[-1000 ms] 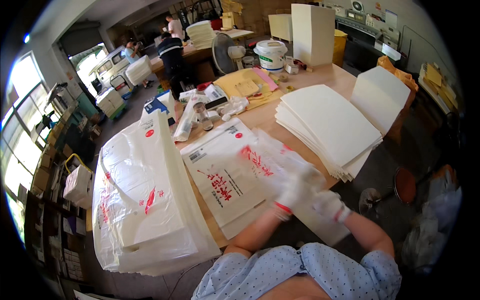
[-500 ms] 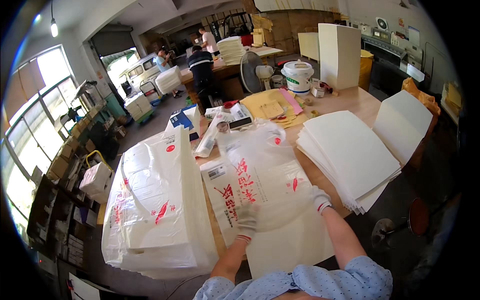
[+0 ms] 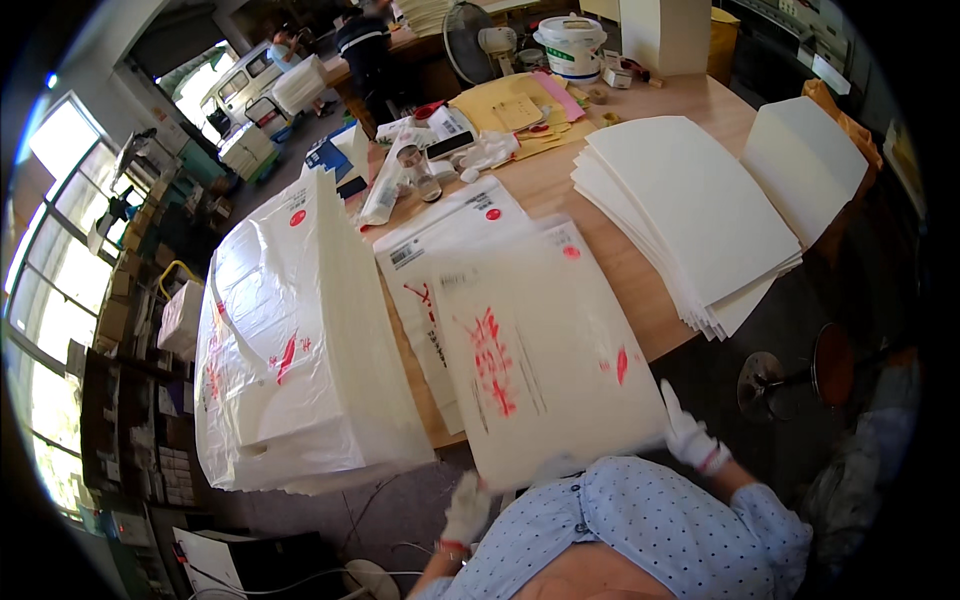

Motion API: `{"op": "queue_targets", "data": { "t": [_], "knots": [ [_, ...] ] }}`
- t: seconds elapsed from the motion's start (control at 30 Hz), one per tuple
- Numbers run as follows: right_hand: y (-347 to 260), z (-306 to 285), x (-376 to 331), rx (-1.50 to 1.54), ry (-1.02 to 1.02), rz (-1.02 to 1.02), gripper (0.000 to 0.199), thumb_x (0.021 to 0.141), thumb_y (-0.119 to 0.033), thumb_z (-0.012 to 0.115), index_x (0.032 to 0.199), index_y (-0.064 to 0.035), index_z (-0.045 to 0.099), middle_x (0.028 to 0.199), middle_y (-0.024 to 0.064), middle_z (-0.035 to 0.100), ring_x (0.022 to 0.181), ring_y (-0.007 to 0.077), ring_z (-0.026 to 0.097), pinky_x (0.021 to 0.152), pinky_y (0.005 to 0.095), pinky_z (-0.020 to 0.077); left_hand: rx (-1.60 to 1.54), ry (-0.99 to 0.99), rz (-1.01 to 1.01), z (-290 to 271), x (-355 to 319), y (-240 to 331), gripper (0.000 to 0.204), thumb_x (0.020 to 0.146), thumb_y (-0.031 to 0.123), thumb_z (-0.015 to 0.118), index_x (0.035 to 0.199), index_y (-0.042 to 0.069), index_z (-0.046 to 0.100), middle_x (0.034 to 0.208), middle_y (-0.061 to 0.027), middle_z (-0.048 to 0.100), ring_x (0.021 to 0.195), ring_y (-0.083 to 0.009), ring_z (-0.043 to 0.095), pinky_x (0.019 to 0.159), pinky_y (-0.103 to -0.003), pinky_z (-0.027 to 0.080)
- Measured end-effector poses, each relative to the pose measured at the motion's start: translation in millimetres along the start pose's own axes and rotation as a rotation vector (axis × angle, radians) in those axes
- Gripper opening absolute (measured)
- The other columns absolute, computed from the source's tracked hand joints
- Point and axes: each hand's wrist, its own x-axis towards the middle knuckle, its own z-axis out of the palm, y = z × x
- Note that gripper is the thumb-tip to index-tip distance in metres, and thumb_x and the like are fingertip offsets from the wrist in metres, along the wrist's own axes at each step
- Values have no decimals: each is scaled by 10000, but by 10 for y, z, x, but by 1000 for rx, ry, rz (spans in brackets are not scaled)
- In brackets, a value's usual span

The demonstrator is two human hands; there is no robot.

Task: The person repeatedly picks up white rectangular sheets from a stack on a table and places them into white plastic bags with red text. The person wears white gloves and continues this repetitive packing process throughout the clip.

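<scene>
A clear plastic bag with red print, filled with white paper sheets (image 3: 560, 350), lies in front of me, its near edge against my shirt. My left hand (image 3: 466, 515), in a white glove, is closed at the bag's near left corner, its fingers partly blurred. Beside the bag's right edge, my gloved right hand (image 3: 690, 432) is open, fingers stretched along the side. Beneath the filled bag, more printed plastic bags (image 3: 460, 215) lie on the table. To the left stands a tall stack of paper in printed plastic (image 3: 290, 340).
A fanned stack of white sheets (image 3: 700, 205) lies on the table (image 3: 640, 310) at right. Farther back are a glass jar (image 3: 418, 172), a phone (image 3: 450, 145), yellow envelopes (image 3: 520, 110), a white bucket (image 3: 572, 50) and a fan (image 3: 468, 45). A stool (image 3: 832, 365) stands at lower right.
The loose plastic has come down over the sheets, and the filled bag has been drawn toward me. My left hand has moved from the bag's top to its near left corner. The view has tipped downward.
</scene>
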Motion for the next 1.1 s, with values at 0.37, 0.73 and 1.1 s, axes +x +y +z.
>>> {"op": "queue_targets", "data": {
  "t": [0.37, 0.73, 1.1],
  "knots": [
    [373, 303, 227, -281, 69, 35, 355, 844, -283, 575, 1149, -102, 563, 900, 190, 627, 788, 322, 615, 673, 418, 489, -139, 451, 72, 298, 274, -408, 90, 831, 106, 465, 820, 23, 498, 717, -96, 480, 673, -203, 474, 653, -326, 425],
    [-674, 756, 798, 1576, -155, -163, 439, 842, -185, 590, 1224, 7, 495, 1184, 108, 549, 1035, 215, 567, 889, 338, 467, -300, 369, 1065, -1015, 370, 2236, 184, 879, 83, 447, 697, 54, 450, 686, -36, 454, 606, -153, 441, 571, -289, 384],
    [-3755, 753, 711, 898, -937, -542, 286, 893, -301, 560, 1002, -37, 573, 702, 50, 572, 563, 140, 569, 558, 291, 519, -910, 1349, 933, -3857, 294, 1157, 177, 854, 133, 450, 966, 20, 526, 951, -108, 542, 870, -222, 558, 787, -320, 498]
  ]
}}
